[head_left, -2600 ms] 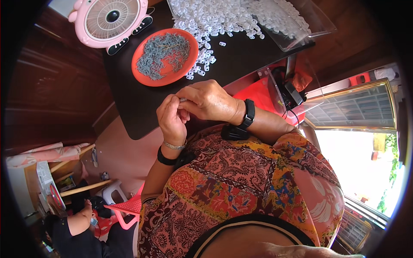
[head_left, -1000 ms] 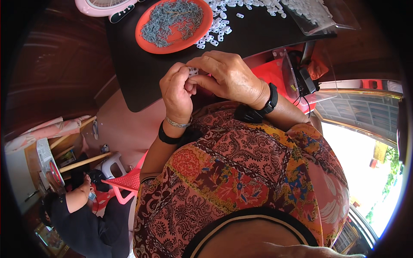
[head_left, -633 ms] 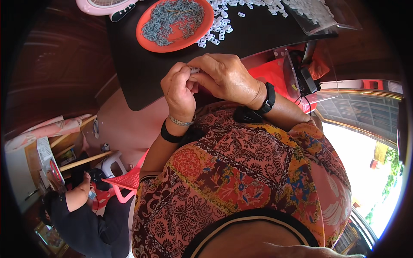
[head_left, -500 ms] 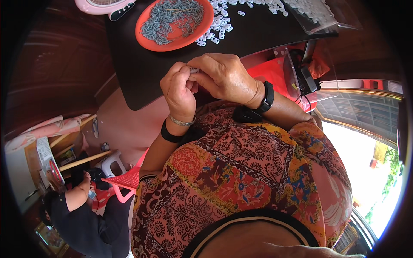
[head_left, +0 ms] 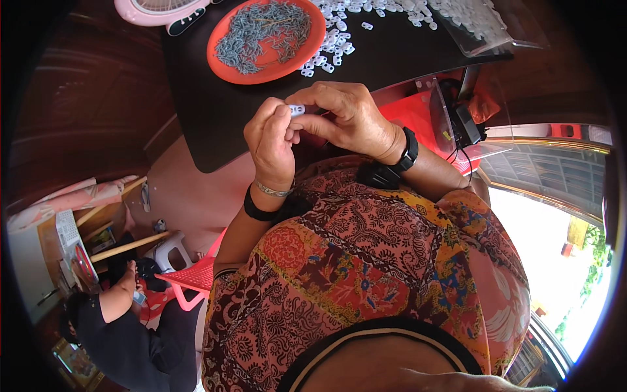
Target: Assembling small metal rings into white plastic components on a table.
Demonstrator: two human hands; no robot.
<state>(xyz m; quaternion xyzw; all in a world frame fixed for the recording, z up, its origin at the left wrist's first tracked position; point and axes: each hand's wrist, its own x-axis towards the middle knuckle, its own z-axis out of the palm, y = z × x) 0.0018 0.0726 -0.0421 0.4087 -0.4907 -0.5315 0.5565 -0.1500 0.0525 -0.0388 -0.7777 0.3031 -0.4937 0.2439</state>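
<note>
My left hand (head_left: 270, 138) and my right hand (head_left: 351, 119) meet above the near edge of the black table (head_left: 215, 121). Between their fingertips is a small white plastic piece (head_left: 296, 110) with dark holes in its face. The left thumb and fingers pinch one end of it. Right thumb and forefinger close on its other end. Whether a smaller part sits in the fingers with it, I cannot tell. Beyond my hands lies an orange plate (head_left: 316, 51) heaped with thin grey screw-like pieces (head_left: 243, 43). Similar white pieces (head_left: 336, 47) are scattered beside the plate.
A clear plastic container (head_left: 499, 44) with more white pieces lies at the far right. A pink-framed object (head_left: 147, 14) stands at the far left. Under the table's right side hang black cables and adapters (head_left: 465, 124). Another person (head_left: 140, 343) sits at lower left, near a red chair (head_left: 192, 277).
The white piece shows more between my fingertips, its holes now visible. My right fingers have opened slightly around it. The view has shifted a little.
</note>
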